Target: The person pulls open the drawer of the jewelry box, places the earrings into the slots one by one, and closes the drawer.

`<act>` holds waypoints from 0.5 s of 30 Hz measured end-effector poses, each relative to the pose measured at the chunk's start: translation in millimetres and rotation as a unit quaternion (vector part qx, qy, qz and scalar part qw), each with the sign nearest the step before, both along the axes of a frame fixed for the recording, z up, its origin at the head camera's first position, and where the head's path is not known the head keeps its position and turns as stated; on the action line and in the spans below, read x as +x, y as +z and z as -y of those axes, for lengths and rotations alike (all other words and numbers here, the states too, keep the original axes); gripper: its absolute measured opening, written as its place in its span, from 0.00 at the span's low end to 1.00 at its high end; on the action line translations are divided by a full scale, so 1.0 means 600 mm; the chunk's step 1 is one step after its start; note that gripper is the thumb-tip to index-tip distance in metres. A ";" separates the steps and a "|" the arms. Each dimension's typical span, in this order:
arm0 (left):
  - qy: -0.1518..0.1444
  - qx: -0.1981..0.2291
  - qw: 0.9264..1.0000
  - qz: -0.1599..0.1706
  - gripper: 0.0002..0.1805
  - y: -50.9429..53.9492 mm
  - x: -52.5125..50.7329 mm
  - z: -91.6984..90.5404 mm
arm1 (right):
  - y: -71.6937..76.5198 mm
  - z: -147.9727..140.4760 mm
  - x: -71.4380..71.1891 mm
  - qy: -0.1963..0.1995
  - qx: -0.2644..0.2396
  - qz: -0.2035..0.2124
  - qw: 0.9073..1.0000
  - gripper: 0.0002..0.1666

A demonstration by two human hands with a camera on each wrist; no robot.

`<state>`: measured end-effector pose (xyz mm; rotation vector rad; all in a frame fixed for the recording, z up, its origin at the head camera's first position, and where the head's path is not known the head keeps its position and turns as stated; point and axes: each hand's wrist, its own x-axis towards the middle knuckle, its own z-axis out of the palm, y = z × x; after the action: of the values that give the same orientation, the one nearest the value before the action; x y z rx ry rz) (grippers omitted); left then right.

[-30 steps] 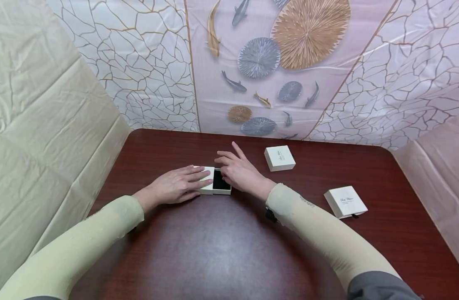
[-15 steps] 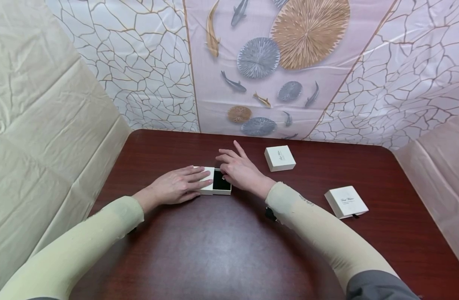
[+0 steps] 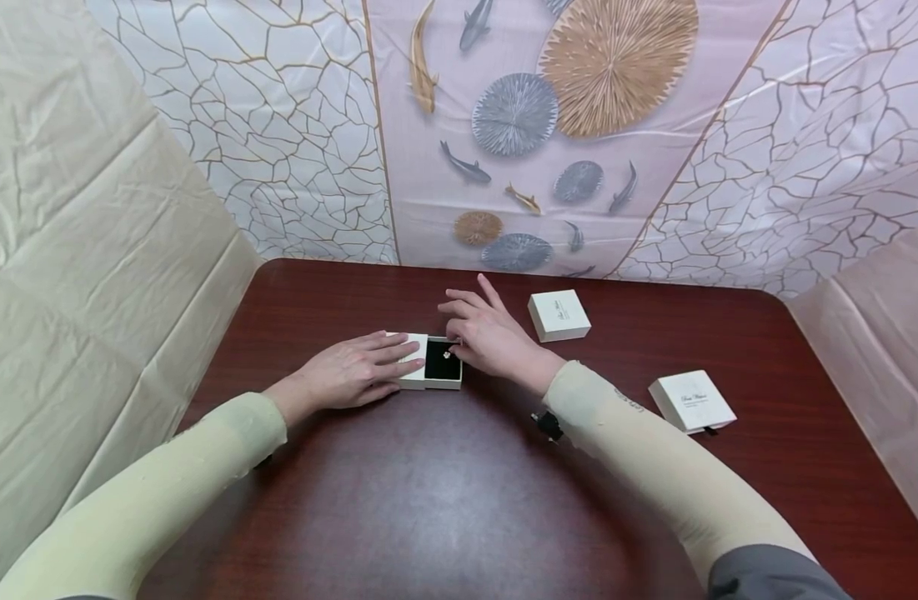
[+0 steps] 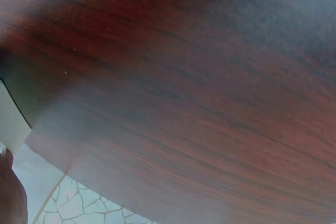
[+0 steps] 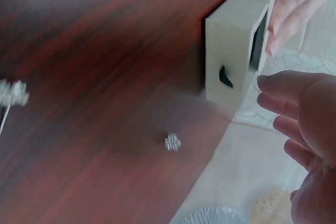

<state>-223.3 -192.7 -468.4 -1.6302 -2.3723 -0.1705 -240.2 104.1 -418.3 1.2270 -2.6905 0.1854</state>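
Observation:
A small white jewelry box [image 3: 412, 382] has its black-lined drawer [image 3: 442, 375] slid partly out to the right. My left hand [image 3: 361, 372] holds the box sleeve, fingers across the top, thumb at the near side. Inside the drawer a tiny sparkling piece [image 3: 447, 355] lies against the black lining. Over the drawer's far right corner hovers my right hand [image 3: 491, 337], fingers extended; in the right wrist view its fingers [image 5: 278, 85] appear to hold nothing. That view also shows a blurred silver ornament [image 5: 172, 141] and another with a thin pin [image 5: 13, 93] against the tabletop.
Two closed white boxes stand on the brown table [image 3: 443, 500]: one box [image 3: 559, 316] behind the right hand, the other box [image 3: 693, 402] farther right with a black ribbon tab. A patterned cloth [image 3: 519, 208] hangs behind the table's far edge.
My right hand has shifted slightly up and right from the drawer, uncovering the sparkling piece on the black lining. The left hand and the boxes have stayed put.

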 end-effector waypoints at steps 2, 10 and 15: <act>0.001 0.000 1.000 0.002 0.30 0.000 0.000 0.000 | 0.006 -0.010 0.001 -0.002 -0.003 -0.002 1.000 0.05; -0.002 0.000 1.000 -0.001 0.30 -0.004 -0.001 0.001 | 0.020 -0.061 0.006 -0.008 -0.005 -0.010 1.000 0.13; -0.007 0.006 1.000 -0.005 0.30 -0.004 -0.003 0.001 | 0.018 -0.090 0.007 -0.022 0.005 -0.001 1.000 0.14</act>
<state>-224.8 -193.3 -470.7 -1.6396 -2.3477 -0.1773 -235.9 157.9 -407.7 1.1697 -2.7176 0.1642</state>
